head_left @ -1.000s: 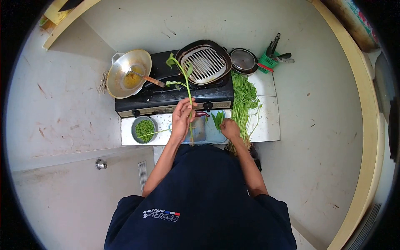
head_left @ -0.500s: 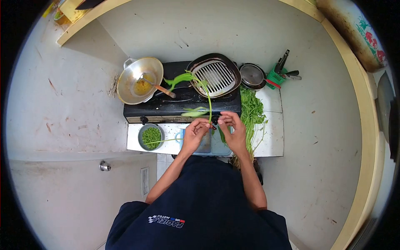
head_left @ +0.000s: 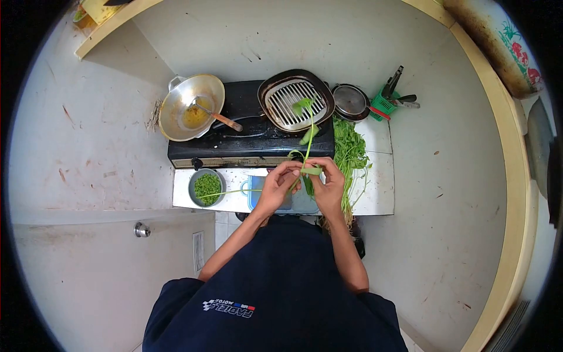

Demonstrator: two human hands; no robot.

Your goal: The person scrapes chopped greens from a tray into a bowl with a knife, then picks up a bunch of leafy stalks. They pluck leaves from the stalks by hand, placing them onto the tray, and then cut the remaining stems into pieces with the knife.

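My left hand pinches a leafy green stem, which rises upright from my fingers toward the grill pan. Close beside it, my right hand is closed on the same stem near a leaf. A long thin stalk also sticks out leftward from my left hand, ending over a grey bowl of chopped greens. Under my hands sits a blue plastic container, partly hidden by them. A large bunch of leafy greens lies right of my right hand, roots toward me.
A black stove stands behind my hands. On it are a wok with a wooden-handled ladle and a square grill pan. Further right are a lidded pan and a green basket of utensils.
The upright stem has swung from leaning left to leaning slightly right. My right hand has closed in on the stem, nearer my left hand. The camera view has shifted slightly.
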